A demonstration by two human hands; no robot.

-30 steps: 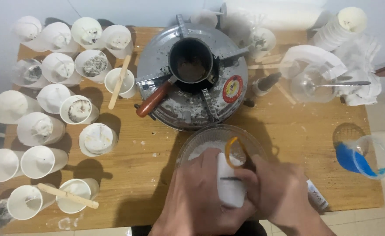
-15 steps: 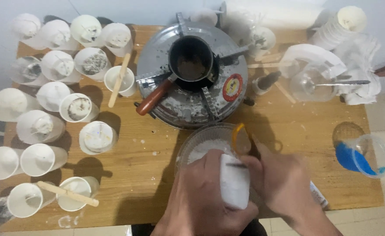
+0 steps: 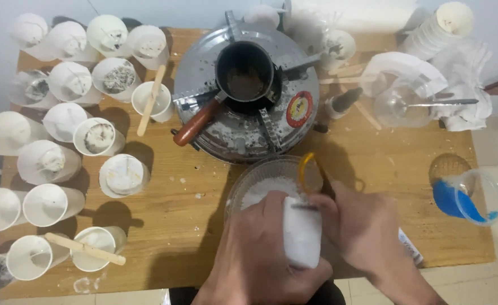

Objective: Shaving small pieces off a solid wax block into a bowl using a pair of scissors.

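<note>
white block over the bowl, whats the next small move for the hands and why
Probably another short stroke of the orange-handled tool down the white block. The left hand grips the block above the clear bowl, the right hand holds the tool against its top end, and white shavings already lie in the bowl, so scraping looks unfinished.

a round metal stove point(image 3: 243, 107) stood at the far middle of the wooden counter point(image 3: 170, 220), and a dark little pot point(image 3: 244, 73) with a reddish-brown handle sat on top of it. many white paper cups point(image 3: 68, 121) crowded the left side; a wooden stick point(image 3: 150, 101) lay across one, another stick point(image 3: 85, 249) across a near cup. at the right edge stood a clear cup with blue contents point(image 3: 468, 197). far right lay a stack of white cups point(image 3: 438, 31), crumpled white paper point(image 3: 466, 85) and a clear glass with a metal spoon point(image 3: 404, 106).
</note>
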